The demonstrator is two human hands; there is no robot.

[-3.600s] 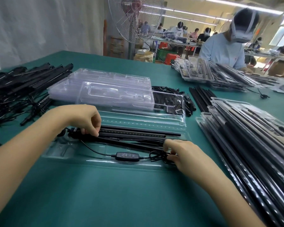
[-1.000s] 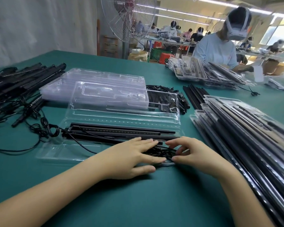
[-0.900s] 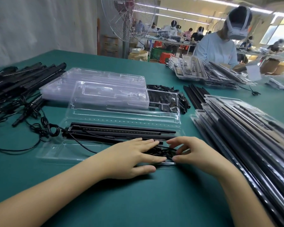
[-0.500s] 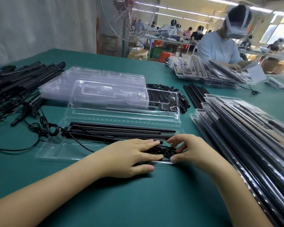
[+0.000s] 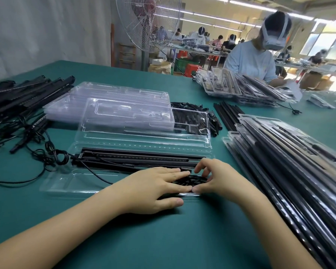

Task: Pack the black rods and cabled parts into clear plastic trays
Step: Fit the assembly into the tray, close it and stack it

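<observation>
Left hand (image 5: 153, 189) lies flat, fingers straight, pressing down on the cable coil (image 5: 190, 180) in the clear tray (image 5: 66, 183). Right hand (image 5: 219, 181): grip curled around the coil's far and right edge, with the thumb tip meeting the left forefinger at the coil's near side. The coil sits between both hands, in the tray's near pocket.

Just beyond the grip, black rods (image 5: 140, 158) lie lengthwise in the tray. A thin lead runs from under the left hand toward a cable tangle (image 5: 52, 156) on the green counter (image 5: 163, 239), left of the grip. The tray's lid (image 5: 144, 133) lies open beyond the rods, and past it are stacked empty trays (image 5: 109, 98). Right of the grip is a stack of packed trays (image 5: 279, 152). Far left is a heap of loose rods (image 5: 27, 90).
</observation>
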